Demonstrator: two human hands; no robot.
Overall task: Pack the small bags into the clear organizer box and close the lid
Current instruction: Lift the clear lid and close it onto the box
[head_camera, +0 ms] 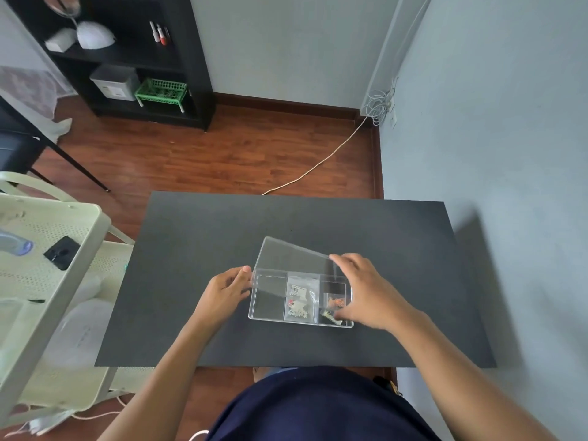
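A clear organizer box (266, 305) sits on the black table (197, 249), with its left compartments bare. Small bags lie inside: one with a white label (299, 292) in the middle, one with orange pieces (335, 301) at the right. The clear lid (291, 257) is tilted, its near edge over the box's back and its far edge raised. My left hand (224, 289) pinches the lid's left near corner. My right hand (366, 291) holds the lid's right edge with the fingers and the thumb rests on the box's right end.
A pale green cart (47, 281) with a black phone (62, 252) stands just left of the table. The grey wall (509, 154) is close on the right. A black shelf unit (133, 58) and a white cable (321, 160) are on the wooden floor beyond.
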